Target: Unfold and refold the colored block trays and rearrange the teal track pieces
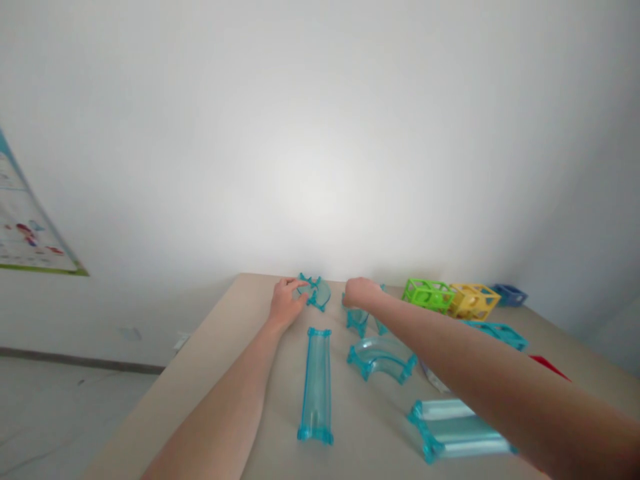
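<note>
At the far end of the table, my left hand (286, 303) has thumb and forefinger closed at the left edge of a clear teal curved track piece (321, 293). To its right, my right hand (361, 293) is curled over another teal track piece (357, 320); its fingertips are hidden. Between my forearms a straight teal track piece (317, 383) lies lengthwise. A curved teal track piece (383, 357) rests below my right hand. Nearer me, a wider straight track piece (457, 427) is partly covered by my right forearm.
Green (429, 295), yellow (473, 301) and dark blue (509, 295) open-frame blocks stand at the back right. A teal frame (500, 333) and a red piece (547, 365) lie beyond my right forearm. A white wall (320, 167) rises behind the table (225, 320).
</note>
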The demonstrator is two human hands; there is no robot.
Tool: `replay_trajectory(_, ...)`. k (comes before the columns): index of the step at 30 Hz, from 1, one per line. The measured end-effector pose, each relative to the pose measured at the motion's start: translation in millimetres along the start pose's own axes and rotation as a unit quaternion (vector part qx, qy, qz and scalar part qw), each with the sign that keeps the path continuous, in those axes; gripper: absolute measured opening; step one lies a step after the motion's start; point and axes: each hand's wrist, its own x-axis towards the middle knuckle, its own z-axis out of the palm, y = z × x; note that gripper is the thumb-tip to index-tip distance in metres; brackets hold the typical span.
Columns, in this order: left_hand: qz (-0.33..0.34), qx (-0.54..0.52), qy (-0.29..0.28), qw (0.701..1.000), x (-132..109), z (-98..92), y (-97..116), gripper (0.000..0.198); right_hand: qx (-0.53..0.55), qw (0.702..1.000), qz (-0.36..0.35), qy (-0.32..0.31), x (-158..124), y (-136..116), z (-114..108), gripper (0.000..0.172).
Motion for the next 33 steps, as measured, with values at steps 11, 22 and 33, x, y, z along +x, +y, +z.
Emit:
replay_trajectory(11,-0.055,-0.127,-0.025,0.990,-3,-3.7,10,0.042,0.070,0.996,-0.050,0.022,42,-43,6,0.033)
replay_trajectory(22,-0.144,0.018,0.080,0.986,7,-2.6,-7,0.032,0.029,0.998,0.020,-0.047,62,-25,35,0.033)
replay_trajectory(33,-0.124,0.110,0.078,0.983,6,1.8,-11,0.011,-0.146,0.988,0.027,-0.042,54,28,-9,0.034)
